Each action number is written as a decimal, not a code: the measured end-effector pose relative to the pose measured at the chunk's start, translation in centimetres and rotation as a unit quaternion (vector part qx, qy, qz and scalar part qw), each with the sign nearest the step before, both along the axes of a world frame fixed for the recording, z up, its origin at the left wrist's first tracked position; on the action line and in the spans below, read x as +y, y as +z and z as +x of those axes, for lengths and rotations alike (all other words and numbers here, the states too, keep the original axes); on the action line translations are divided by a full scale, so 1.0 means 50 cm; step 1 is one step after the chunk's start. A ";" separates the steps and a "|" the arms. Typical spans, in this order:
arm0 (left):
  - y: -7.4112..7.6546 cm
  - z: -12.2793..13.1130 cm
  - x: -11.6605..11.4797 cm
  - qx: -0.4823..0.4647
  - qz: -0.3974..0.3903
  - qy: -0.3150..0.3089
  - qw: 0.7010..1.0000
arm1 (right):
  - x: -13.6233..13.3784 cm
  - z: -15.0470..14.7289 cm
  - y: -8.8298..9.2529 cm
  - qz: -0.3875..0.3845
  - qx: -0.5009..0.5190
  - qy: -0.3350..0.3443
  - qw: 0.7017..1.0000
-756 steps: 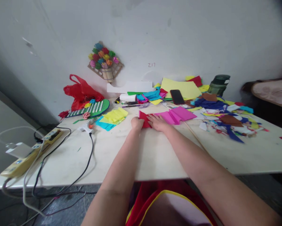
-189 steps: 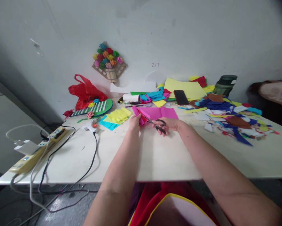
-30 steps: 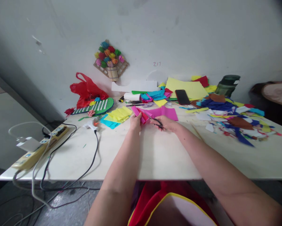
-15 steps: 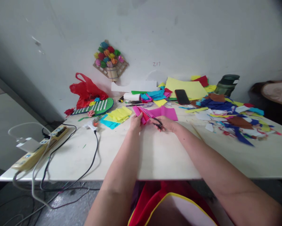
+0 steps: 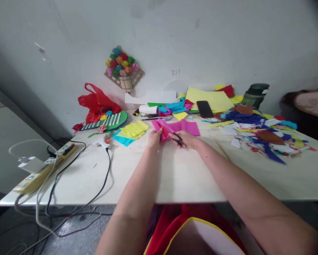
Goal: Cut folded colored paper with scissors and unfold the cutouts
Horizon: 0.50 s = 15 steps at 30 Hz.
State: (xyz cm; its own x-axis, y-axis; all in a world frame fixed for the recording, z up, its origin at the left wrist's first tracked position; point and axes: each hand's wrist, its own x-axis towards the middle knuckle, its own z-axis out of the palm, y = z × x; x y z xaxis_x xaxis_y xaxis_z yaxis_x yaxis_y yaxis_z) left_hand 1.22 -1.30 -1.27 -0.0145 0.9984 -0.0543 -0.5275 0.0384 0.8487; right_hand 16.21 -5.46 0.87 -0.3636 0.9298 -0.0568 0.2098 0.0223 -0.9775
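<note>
In the head view, the left hand pinches the folded pink paper near its left end, together with a red paper. The right hand is closed around the black handles of the scissors, and the blades point up-left over the papers; how deep they cut, I cannot tell. The pink paper is in the middle of the bench, between the two hands and extending behind the right one.

On the wall above, handwritten figures seem to read "217", though the first sign looks also like a Z. The green bottle at the back right carries a pale label, too small for reading. Near it, the phone shows a dark screen, leaning on a yellow sheet.
</note>
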 end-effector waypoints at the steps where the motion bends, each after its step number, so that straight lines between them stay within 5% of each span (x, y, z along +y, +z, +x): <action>1: 0.000 0.000 0.000 0.001 -0.002 0.002 1.000 | 0.000 0.000 0.000 -0.003 0.000 -0.001 1.000; 15: 0.000 -0.002 0.002 -0.008 0.002 0.014 1.000 | 0.005 -0.004 -0.007 0.017 -0.013 -0.018 1.000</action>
State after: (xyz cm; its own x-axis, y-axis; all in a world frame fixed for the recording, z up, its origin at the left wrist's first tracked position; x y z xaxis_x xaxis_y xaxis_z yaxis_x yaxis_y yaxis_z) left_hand 1.10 -1.18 -1.27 -0.0415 0.9979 -0.0498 -0.5426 0.0194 0.8398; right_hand 16.03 -5.20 0.52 -0.3281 0.9440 -0.0341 0.2361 0.0470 -0.9706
